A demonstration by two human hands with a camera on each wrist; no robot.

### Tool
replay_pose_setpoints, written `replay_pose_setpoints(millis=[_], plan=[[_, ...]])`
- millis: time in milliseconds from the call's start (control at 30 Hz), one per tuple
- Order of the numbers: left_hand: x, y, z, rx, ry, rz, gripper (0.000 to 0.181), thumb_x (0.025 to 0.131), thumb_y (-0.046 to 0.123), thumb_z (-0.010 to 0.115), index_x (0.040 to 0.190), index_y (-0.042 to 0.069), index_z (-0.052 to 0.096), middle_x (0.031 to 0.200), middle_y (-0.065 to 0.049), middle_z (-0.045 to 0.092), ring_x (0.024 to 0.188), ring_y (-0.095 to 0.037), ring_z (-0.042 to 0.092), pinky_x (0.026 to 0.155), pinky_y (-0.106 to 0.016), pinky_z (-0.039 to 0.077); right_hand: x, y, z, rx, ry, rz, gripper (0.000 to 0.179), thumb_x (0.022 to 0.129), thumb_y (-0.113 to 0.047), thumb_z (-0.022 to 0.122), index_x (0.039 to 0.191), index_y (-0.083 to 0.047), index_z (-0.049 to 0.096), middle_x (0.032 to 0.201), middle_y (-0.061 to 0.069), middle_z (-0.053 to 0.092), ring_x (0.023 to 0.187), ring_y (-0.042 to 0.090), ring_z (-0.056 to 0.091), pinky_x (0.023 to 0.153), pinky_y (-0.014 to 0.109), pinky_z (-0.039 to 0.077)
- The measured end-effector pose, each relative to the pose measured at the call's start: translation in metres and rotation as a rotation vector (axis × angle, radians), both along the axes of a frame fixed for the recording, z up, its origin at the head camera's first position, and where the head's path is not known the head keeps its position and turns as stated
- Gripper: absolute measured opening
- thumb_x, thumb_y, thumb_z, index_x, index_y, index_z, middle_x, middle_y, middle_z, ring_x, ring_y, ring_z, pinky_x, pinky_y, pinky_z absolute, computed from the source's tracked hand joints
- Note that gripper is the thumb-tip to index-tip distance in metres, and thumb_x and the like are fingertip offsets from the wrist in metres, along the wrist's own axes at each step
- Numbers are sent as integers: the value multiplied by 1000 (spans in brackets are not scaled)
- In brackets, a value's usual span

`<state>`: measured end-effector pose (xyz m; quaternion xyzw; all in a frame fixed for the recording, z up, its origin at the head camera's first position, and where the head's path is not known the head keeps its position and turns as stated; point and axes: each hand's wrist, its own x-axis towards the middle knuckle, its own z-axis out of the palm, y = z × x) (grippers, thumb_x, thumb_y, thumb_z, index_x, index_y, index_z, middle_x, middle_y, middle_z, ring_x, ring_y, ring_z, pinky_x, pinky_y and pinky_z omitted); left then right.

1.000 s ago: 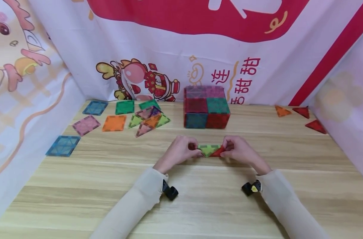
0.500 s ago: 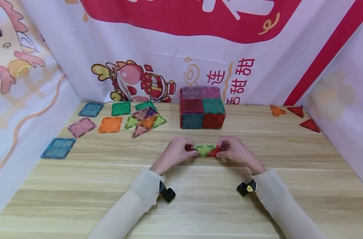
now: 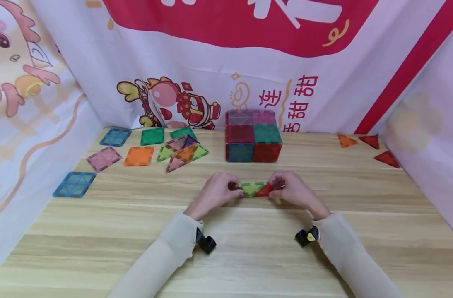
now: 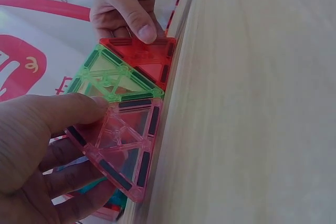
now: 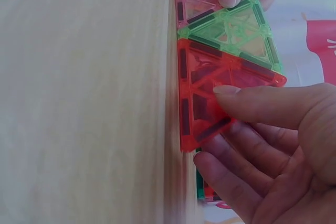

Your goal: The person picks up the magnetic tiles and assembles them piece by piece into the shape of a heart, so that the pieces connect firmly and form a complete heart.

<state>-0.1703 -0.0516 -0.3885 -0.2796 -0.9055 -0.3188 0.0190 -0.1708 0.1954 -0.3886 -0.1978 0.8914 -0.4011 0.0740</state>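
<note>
My left hand (image 3: 213, 191) pinches a pink triangular magnetic tile (image 4: 126, 137), thumb on the near face and fingers behind, clearest in the left wrist view. On the other side, my right hand (image 3: 292, 189) grips a red triangular magnetic tile (image 5: 202, 95) between thumb and fingers. A light green triangular magnetic tile (image 3: 251, 188) sits between these two, edge against edge, so the three form a standing row on the wooden table (image 3: 249, 256). Both hands hide much of the pink tile in the head view.
Behind the hands stands a box of coloured tiles (image 3: 266, 153). At the left lie square tiles, among them an orange square (image 3: 138, 156) and a blue square (image 3: 75, 184), beside a heap of triangles (image 3: 185, 153). A red triangle (image 3: 387, 159) and others lie far right.
Both hands have shifted slightly left along with the row of three tiles, their grip looking the same. The head view has also moved a little.
</note>
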Motion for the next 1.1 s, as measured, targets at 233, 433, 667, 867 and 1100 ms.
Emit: replay_pose_setpoints(millis=[233,433,667,867,1100], plan=[[1,-6,-2,6,-24,12,19,81,22,75,68,15,63,65,6,56,61,-7,44,56,-20,36,0,0,-1,-35,-5,11,12,78,5,70,89,2,64,85,13,68,81,17,63,74,29,52],[2,-14,1,-5,-44,33,10,82,23,75,77,16,70,67,6,59,62,-8,46,57,-21,37,-1,0,-1,-60,9,17,11,78,5,69,88,3,65,84,13,68,79,15,62,72,26,53],[1,-27,1,9,-36,63,12,82,25,75,76,15,70,65,6,58,59,-8,45,57,-23,37,-2,1,4,-28,26,20,8,80,4,69,86,0,66,82,9,68,78,14,62,72,24,52],[0,-40,3,1,-40,98,11,82,25,75,78,15,71,66,6,61,60,-8,46,58,-24,38,-2,3,4,-14,12,-1,8,81,2,69,87,-1,66,83,9,68,79,14,62,73,25,52],[-1,-57,5,-14,-53,150,15,83,25,74,73,15,68,63,5,56,60,-11,44,59,-26,37,-3,12,5,-6,14,-32,7,82,0,69,89,0,66,86,10,68,81,17,62,74,28,52]])
